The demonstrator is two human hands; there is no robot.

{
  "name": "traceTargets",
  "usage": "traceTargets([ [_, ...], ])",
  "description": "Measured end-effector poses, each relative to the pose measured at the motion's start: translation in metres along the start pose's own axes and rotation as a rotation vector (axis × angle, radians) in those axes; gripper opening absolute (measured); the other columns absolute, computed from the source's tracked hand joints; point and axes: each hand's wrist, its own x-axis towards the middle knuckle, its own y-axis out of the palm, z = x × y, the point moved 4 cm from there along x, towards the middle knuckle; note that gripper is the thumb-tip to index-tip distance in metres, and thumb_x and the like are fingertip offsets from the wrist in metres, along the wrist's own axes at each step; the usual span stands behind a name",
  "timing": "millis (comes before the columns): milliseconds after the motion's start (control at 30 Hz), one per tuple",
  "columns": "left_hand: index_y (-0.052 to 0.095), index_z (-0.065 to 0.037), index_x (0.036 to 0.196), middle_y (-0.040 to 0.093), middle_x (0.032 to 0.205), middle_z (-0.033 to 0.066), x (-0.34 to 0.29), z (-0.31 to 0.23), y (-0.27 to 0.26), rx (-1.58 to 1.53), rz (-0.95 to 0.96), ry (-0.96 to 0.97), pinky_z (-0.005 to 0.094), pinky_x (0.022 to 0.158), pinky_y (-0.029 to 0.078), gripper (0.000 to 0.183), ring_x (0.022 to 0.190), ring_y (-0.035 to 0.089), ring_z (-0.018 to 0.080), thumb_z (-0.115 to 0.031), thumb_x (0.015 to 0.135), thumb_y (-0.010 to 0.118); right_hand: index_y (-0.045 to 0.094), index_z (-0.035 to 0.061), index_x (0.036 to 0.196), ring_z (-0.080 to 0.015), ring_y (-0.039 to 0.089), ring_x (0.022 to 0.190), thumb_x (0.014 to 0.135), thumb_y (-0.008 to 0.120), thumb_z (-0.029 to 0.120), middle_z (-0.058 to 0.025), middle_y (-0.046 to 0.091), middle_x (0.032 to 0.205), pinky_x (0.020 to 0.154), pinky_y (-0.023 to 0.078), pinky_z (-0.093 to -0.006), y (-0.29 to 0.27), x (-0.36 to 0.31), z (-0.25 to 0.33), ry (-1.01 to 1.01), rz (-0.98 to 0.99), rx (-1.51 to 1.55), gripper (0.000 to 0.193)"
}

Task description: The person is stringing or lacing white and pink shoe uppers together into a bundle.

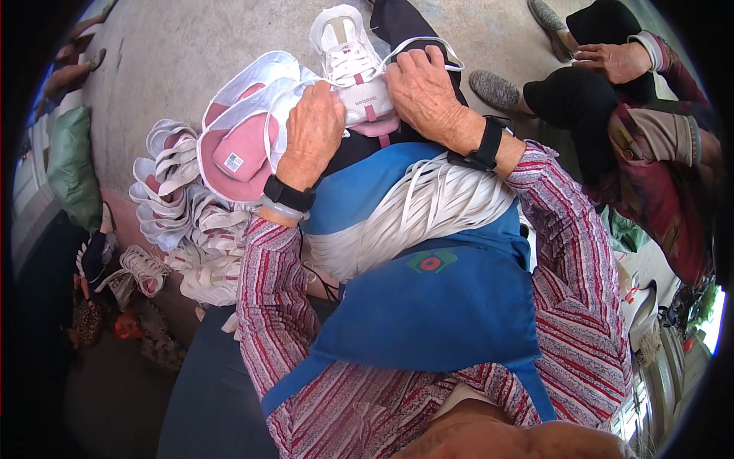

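Soft daylight, white glare far right, dim lower left, fisheye-bent edges

Room ahead over concrete floor (191,38); shoe uppers (243,141) block left, lace bundle (413,210) near side, co-worker's leg (573,92) right.

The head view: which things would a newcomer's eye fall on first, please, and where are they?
Probably the thick bundle of white laces, spread across the blue apron at the centre. Just above it, a white-and-pink shoe sits between the left hand and the right hand. To the left, many pink-lined shoe pieces lie heaped together.
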Motion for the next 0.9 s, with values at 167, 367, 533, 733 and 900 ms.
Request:
traceTargets([
  [167,0.047,0.002,0.087,0.055,0.078,0.0217,0.002,-0.003,-0.001,-0.078,-0.006,0.008,0.0461,0.063,0.046,0.014,0.072,0.057,0.0403,-0.008,0.078,0.052,0.057,0.0042,0.075,-0.0243,0.051,0.078,0.067,0.059,0.013,-0.0097,0.052,0.076,0.075,0.034,-0.0379,0.011,-0.001,-0.010,-0.007,0.028,0.177,0.013],
  [367,0.048,-0.002,0.091,0.056,0.080,0.0204,0.003,-0.010,-0.009,-0.049,0.017,0.044,0.0459,0.062,0.048,0.016,0.072,0.059,0.0387,-0.006,0.077,0.054,0.053,0.0039,0.085,-0.0292,0.055,0.073,0.071,0.055,0.007,-0.0112,0.055,0.073,0.067,0.041,-0.0398,0.016,0.006,-0.017,0.067,0.043,0.549,0.014],
  [533,0.050,-0.004,0.094,0.056,0.082,0.0175,0.006,-0.013,-0.007,0.116,0.100,0.007,0.0434,0.060,0.050,0.020,0.074,0.061,0.0354,-0.003,0.075,0.055,0.052,0.0039,0.088,-0.0302,0.056,0.071,0.071,0.058,0.009,-0.0119,0.056,0.072,0.064,0.043,-0.0399,0.010,0.008,-0.010,-0.048,0.070,0.412,0.019],
  [733,0.053,-0.005,0.087,0.051,0.082,0.0122,0.011,-0.024,-0.019,0.097,-0.161,0.243,0.0396,0.058,0.047,0.009,0.069,0.058,0.0319,-0.007,0.079,0.057,0.053,0.0080,0.094,-0.0227,0.054,0.074,0.073,0.056,0.011,-0.0074,0.053,0.076,0.073,0.038,-0.0344,0.011,0.007,0.000,-0.045,0.117,0.250,0.022],
  [900,0.052,-0.002,0.082,0.051,0.077,0.0111,-0.001,-0.031,-0.027,-0.039,-0.210,0.297,0.0374,0.056,0.045,0.009,0.067,0.056,0.0293,-0.005,0.077,0.059,0.057,0.0084,0.081,-0.0218,0.052,0.080,0.074,0.054,0.014,-0.0082,0.053,0.080,0.072,0.037,-0.0340,0.002,0.017,0.000,-0.083,-0.001,0.157,0.010],
])
